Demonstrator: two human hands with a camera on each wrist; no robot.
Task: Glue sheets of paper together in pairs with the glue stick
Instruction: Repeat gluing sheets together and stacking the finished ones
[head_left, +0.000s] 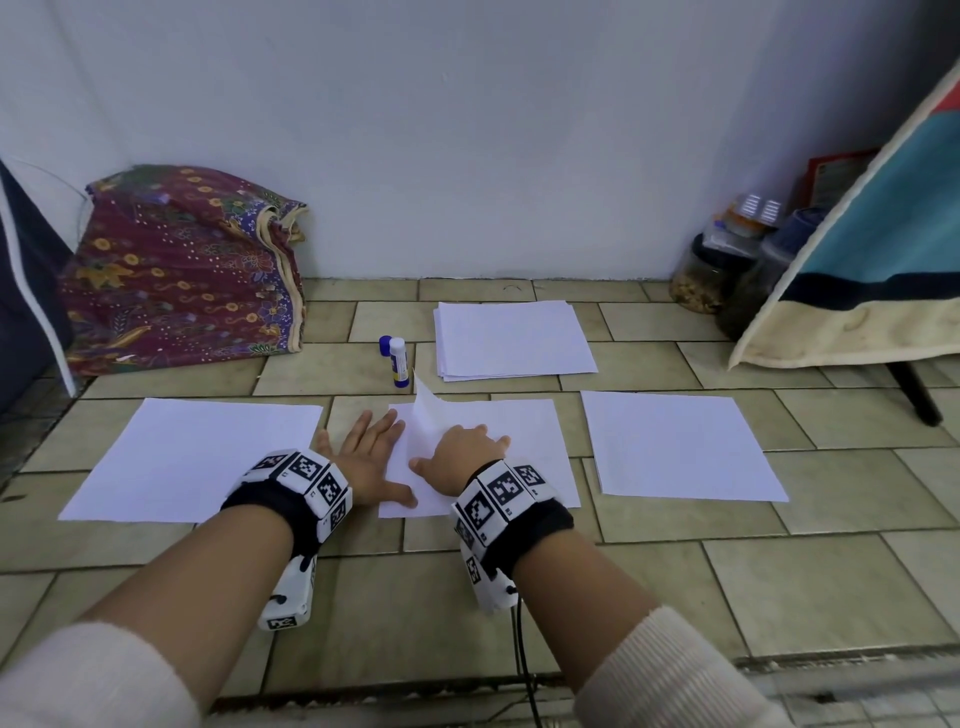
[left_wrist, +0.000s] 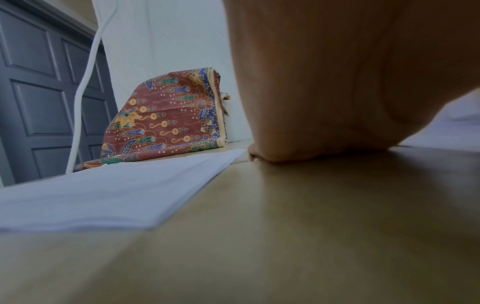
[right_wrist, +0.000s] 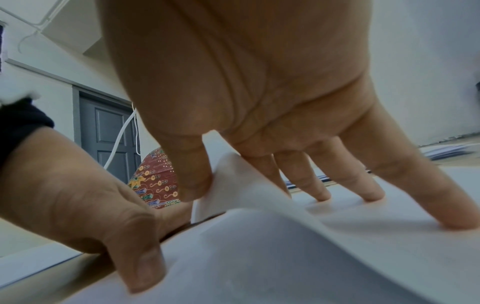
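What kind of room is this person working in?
Probably a room in a home: a tiled floor serves as the workspace, a folded batik cloth leans against the wall, and food jars stand in the corner.

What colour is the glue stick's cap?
Blue; the cap sits beside the white glue stick, clearest in the head view.

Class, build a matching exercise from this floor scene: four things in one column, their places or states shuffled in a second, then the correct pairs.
Things:
1. blue-and-white glue stick
2. stack of white paper
3. patterned maroon cloth
4. left hand

Places or states:
A. heaped against the wall
B. upright, left of the stack
C. flat, pressing the middle sheet's edge
D. behind the middle sheet

Pairs: 1-B, 2-D, 3-A, 4-C
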